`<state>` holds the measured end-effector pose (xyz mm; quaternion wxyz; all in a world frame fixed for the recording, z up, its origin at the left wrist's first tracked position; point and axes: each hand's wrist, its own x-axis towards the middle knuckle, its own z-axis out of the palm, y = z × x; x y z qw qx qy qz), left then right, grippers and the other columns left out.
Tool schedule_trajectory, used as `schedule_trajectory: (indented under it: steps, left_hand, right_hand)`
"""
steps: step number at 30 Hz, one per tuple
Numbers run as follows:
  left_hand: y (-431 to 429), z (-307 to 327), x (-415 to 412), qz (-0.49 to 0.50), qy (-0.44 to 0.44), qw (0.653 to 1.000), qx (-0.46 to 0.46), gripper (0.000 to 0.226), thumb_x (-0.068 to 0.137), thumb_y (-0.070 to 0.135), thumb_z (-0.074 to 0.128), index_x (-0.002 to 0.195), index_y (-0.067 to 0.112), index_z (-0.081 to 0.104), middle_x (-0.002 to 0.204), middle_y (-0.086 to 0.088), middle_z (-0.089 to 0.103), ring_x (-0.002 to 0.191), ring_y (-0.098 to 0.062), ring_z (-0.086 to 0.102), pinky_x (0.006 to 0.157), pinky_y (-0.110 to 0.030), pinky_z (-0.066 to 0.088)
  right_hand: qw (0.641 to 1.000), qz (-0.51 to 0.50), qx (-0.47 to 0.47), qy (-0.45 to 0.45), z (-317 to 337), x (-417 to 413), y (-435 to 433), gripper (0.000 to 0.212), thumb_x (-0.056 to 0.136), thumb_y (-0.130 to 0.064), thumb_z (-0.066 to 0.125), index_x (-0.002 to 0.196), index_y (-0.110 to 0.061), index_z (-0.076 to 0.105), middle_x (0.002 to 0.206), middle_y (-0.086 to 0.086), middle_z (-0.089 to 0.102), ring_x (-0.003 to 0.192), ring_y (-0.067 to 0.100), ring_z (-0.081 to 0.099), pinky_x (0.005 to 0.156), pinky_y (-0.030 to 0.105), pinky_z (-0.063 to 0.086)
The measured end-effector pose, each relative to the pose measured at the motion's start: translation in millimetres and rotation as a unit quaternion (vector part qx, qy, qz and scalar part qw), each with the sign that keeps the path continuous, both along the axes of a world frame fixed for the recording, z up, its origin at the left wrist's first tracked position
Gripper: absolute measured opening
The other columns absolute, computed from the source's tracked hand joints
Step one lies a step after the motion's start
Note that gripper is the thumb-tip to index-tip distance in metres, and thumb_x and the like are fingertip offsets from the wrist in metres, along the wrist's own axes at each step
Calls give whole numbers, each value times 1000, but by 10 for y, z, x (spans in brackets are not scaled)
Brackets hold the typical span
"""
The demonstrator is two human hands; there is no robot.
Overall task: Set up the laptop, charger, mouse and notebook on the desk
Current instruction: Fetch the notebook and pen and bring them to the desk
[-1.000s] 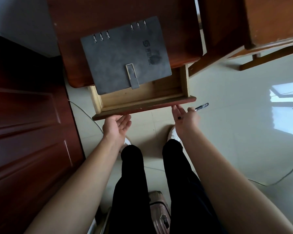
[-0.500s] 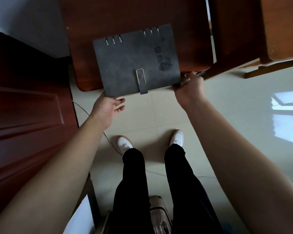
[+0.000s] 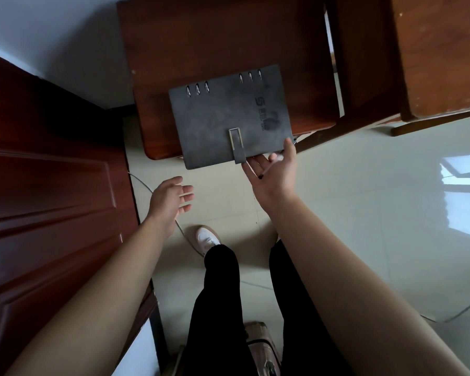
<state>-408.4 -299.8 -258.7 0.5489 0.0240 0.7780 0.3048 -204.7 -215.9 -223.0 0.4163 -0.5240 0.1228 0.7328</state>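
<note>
The grey ring-bound notebook [image 3: 229, 118] is lying closed on the dark wooden worktop [image 3: 215, 44], its strap edge overhanging the near edge above the tiled floor [image 3: 350, 213]. The right hand [image 3: 273, 176] is reaching palm-up beneath that overhanging corner, fingers spread, with a thin pen [image 3: 269, 167] lying loosely across the palm. The left hand [image 3: 171, 202] is hovering apart, low and left, fingers open and holding nothing.
</note>
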Motion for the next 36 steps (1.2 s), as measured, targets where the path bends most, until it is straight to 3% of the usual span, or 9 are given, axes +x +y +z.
schedule_trajectory:
  steps: [5,8,11,14,17,22,26,32,36]
  left_hand:
    - [108,270,-59,-15,53,998,24,21,102,27,44,120,20,53,98,-2,66,88,-19,65,75,-37,51]
    - [203,521,-64,-37,117,991,62,33,100,30,47,131,18,47,110,-4,64,90,-17,64,73,-35,51]
    - [301,875,13,-102,169,975,104,44,99,33,53,138,16,44,116,-3,60,100,-20,61,87,-38,51]
    - [348,1281,107,-195,204,949,142,49,97,37,56,139,13,45,112,-2,62,100,-17,58,81,-23,42]
    - [528,1700,178,-278,209,922,169,56,95,45,57,138,9,47,119,-8,62,109,-22,59,92,-30,43]
    - [784,2458,433,-343,13,917,203,29,95,45,60,112,24,68,116,3,71,104,-10,65,90,-26,47]
    - [864,2881,802,-288,-196,916,197,19,96,24,60,108,13,69,113,-18,72,93,-30,70,82,-40,57]
    - [866,3384,1775,-313,-268,883,223,23,100,15,50,121,13,59,106,-17,72,84,-29,71,74,-40,58]
    - [816,3534,2483,-372,-282,859,211,27,102,16,48,127,13,55,110,-17,73,89,-31,72,71,-43,60]
  right_hand:
    - [989,72,11,-125,228,-40,8,24,92,-10,71,89,-16,48,85,5,60,76,13,65,84,26,58]
    - [985,89,36,-145,464,93,-12,23,91,-6,71,84,-17,52,86,4,64,70,9,67,72,21,59]
    - [975,107,67,-183,782,296,-120,16,90,-5,71,95,-12,59,96,6,71,80,12,72,70,22,59]
    - [958,146,116,-216,1142,501,-332,18,87,0,72,96,-8,59,109,13,73,95,23,73,79,29,60]
    - [940,202,170,-215,1623,706,-445,28,87,0,72,112,2,60,117,17,72,102,26,72,82,30,59]
    - [928,220,250,-169,2465,1026,-536,25,90,-3,69,105,-11,51,121,18,69,103,25,71,86,32,60]
    - [923,212,250,-201,2898,1375,-653,29,96,-30,65,120,-13,62,122,14,70,103,24,71,86,38,59]
    - [955,89,217,-181,3274,2234,-958,66,87,-74,46,120,-18,57,132,6,66,122,31,62,109,58,41]
    - [954,54,227,-190,3444,2839,-1263,49,88,-76,36,83,-41,69,131,-2,66,123,32,58,111,63,29]
